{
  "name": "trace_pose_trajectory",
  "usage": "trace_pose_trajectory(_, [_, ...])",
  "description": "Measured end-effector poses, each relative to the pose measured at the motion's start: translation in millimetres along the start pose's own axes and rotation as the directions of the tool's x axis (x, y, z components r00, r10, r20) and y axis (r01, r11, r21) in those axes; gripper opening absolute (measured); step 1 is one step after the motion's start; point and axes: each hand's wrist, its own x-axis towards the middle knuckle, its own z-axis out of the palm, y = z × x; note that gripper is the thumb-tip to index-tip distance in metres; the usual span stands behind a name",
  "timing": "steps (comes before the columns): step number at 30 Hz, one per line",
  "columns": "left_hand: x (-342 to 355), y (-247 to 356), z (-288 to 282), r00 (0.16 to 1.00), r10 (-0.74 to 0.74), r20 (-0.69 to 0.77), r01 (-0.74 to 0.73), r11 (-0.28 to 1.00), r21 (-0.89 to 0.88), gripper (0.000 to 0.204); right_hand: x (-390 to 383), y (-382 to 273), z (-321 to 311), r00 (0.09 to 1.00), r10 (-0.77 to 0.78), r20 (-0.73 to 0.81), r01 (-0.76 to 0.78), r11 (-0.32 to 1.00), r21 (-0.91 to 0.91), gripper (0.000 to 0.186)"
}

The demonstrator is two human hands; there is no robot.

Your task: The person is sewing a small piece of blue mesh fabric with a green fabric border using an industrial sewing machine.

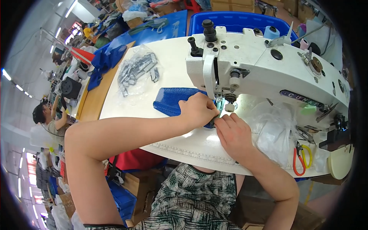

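Observation:
A piece of blue mesh fabric lies on the white table of the sewing machine, its right end reaching under the machine's head beside the needle area. My left hand rests on the fabric, thumb and fingers pinched on its edge close to the presser foot. My right hand is just to the right, its fingertips closed together near the same edge, almost touching the left. A small dark piece shows between the fingertips; I cannot tell what it is. What the right fingers hold is hidden.
A clear plastic bag of grey buckle-like pieces lies at the left back of the table. Clear plastic bags and orange-and-yellow-handled snips lie right. A blue bin stands behind the machine. A person works far left.

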Motion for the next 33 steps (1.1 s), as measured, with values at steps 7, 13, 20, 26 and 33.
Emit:
trace_pose_trajectory(7, [24,-16,15,0.983,-0.159,0.095,0.181,0.926,-0.33,0.013,0,0,1,1.0,-0.005,-0.004,0.005,1.0,-0.009,0.02])
trace_pose_trajectory(13, [17,-15,16,0.982,-0.186,0.034,0.186,0.919,-0.348,0.016,0,0,2,1.0,-0.007,0.0,0.007,1.0,-0.023,0.017])
trace_pose_trajectory(20, [24,-32,15,0.992,-0.109,0.063,0.125,0.917,-0.379,0.024,1,2,-2,0.999,0.016,0.034,-0.016,1.0,0.002,0.019])
trace_pose_trajectory(26, [18,-18,11,0.986,-0.123,0.108,0.152,0.931,-0.331,0.028,2,6,-3,0.992,0.124,-0.015,-0.124,0.992,0.029,0.027])
trace_pose_trajectory(33, [19,-24,20,0.989,-0.114,0.098,0.142,0.927,-0.348,0.025,5,8,-3,0.98,0.158,0.124,-0.149,0.986,-0.078,0.025])
